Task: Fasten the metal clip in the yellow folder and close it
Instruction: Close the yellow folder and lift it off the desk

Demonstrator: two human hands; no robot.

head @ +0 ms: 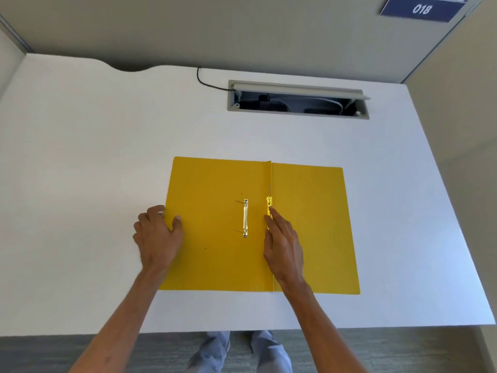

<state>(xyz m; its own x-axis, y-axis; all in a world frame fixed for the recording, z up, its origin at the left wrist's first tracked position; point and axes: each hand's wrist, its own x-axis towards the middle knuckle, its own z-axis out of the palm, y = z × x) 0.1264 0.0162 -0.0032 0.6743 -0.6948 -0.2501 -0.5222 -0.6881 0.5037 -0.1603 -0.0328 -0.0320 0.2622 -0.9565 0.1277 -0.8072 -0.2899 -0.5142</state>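
Note:
A yellow folder (215, 259) lies open and flat on the white desk (80, 157). A loose metal clip bar (245, 218) rests on the left flap, close to the spine. At the spine a second metal strip (269, 203) stands with a thin prong pointing up. My left hand (158, 232) grips the outer edge of the left flap, thumb on top. My right hand (282, 243) lies along the spine, fingers straight, fingertips touching the metal strip there.
An open cable tray (298, 99) is sunk into the desk at the back, with a black cable (204, 82) running into it. A blue sign marked 018 (422, 8) hangs on the partition. The desk's front edge is just below the folder.

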